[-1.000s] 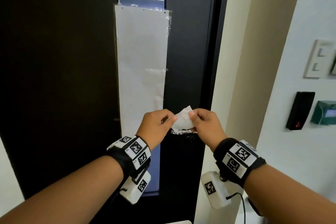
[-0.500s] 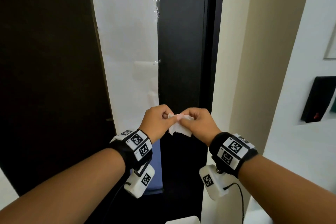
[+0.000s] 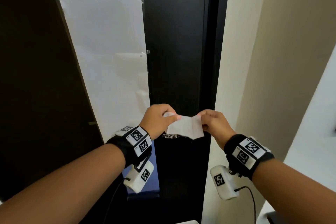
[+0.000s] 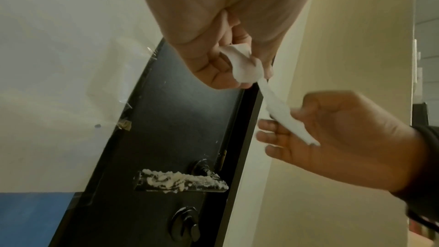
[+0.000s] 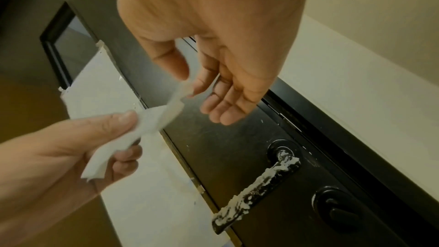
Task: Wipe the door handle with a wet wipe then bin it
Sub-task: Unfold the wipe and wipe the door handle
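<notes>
Wet wipe [image 3: 185,127] stretched between both hands, above the soiled door handle [image 4: 181,180].

Left hand [image 3: 158,120] pinches one end between thumb and curled fingers; right hand [image 3: 212,122] pinches the other with thumb and forefinger, remaining fingers loose. Judging by the pull apart, they are unfolding it to give a broad wiping face; the handle below the grip is not yet touched.

No readable txt, brand or no. anywhere. Only printed things: black-and-white square code markers on the left wristband [image 3: 139,139], right wristband [image 3: 248,151] & both wrist cam housings [image 3: 144,175] — patterns, no letters legible.
</notes>
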Demonstrator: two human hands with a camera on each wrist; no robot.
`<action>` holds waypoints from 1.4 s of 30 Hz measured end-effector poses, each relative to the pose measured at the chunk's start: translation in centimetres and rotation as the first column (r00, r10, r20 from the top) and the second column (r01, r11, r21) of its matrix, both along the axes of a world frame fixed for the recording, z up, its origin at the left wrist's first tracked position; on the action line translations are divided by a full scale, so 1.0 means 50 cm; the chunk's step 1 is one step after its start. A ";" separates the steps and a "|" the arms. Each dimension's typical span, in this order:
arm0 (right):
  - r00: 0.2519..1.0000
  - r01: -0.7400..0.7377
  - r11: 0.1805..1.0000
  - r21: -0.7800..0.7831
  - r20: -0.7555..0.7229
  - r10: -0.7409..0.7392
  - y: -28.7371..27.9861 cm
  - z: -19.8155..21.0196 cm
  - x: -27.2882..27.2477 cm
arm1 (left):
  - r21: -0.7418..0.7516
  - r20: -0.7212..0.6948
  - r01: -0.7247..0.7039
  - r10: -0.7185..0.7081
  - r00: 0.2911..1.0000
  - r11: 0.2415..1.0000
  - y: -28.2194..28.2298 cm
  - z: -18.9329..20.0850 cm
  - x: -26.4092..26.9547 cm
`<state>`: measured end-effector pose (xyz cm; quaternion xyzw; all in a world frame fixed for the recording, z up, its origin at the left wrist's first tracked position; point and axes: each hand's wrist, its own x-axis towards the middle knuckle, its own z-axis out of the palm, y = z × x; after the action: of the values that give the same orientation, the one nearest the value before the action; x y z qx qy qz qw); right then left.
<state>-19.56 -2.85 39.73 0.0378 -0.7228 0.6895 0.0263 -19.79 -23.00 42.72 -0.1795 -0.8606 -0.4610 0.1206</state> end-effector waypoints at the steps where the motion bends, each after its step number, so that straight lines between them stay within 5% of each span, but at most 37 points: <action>1: 0.999 -0.047 0.998 0.032 -0.024 0.048 0.000 -0.005 -0.006 | -0.023 0.021 0.031 -0.030 0.999 0.999 0.009 -0.006 -0.006; 6: 0.953 -0.302 0.953 -0.012 -0.023 0.302 -0.013 -0.014 -0.041 | -0.051 0.063 0.072 -0.069 0.996 0.996 0.043 -0.024 -0.046; 16: 0.983 -0.143 0.990 -0.007 0.120 0.143 0.012 -0.047 -0.086 | -0.009 0.080 -0.039 0.039 0.996 0.999 0.032 -0.060 -0.103; 22: 0.954 -0.163 0.977 -0.139 0.229 0.192 0.026 -0.053 -0.088 | -0.081 0.015 -0.083 0.084 0.996 0.993 0.034 -0.065 -0.118; 27: 0.961 0.132 0.974 -0.182 0.265 -0.081 0.043 -0.054 -0.108 | -0.246 -0.180 -0.114 0.070 0.981 0.962 0.013 -0.061 -0.125; 33: 0.933 0.361 0.933 0.004 0.011 -0.361 0.050 -0.060 -0.128 | -0.463 -0.279 -0.106 -0.031 0.960 0.880 -0.018 -0.066 -0.131; 42: 0.885 0.461 0.870 0.176 -0.154 -0.439 0.019 -0.142 -0.121 | -0.689 -0.169 -0.035 -0.113 0.979 0.724 -0.030 -0.098 -0.146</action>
<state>-25.61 -1.90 32.65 -0.0917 -0.7770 0.5820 0.2216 -27.08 -24.50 37.81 -0.2748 -0.9495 -0.0908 0.1213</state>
